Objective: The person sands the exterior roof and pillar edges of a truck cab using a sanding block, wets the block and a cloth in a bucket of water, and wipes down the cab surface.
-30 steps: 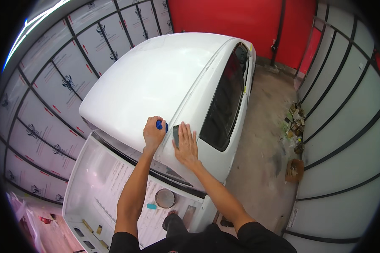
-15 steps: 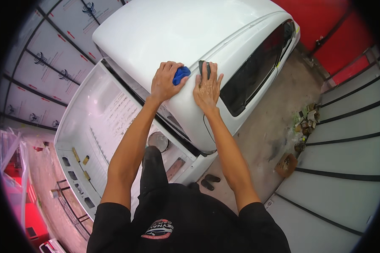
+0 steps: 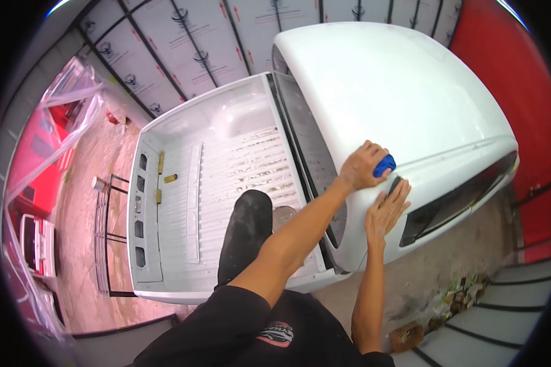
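Note:
Fingers of my left hand (image 3: 364, 165) are curled round a crumpled-looking blue pad (image 3: 384, 165) on the rear corner of a white pickup cab's roof (image 3: 379, 85). Just right of and below it, my right hand (image 3: 387, 208) presses on a dark grey block (image 3: 395, 185), partly hidden under its fingers, beside the roof channel. The dark side window (image 3: 453, 205) lies below that hand. My dark-clad leg (image 3: 245, 232) is in the white truck bed (image 3: 220, 147), partly covering a round metal container (image 3: 284, 215).
Small brass-coloured pieces (image 3: 171, 178) lie in the bed. A black metal rack (image 3: 110, 237) stands beyond the tailgate, near plastic sheeting (image 3: 67, 98) and red panels (image 3: 49, 165). Cans and a cardboard box (image 3: 406, 336) sit along the wall at the lower right.
The view has swung round to show more of the bed and the area left of it. Both hands keep their objects and remain at the roof's rear corner.

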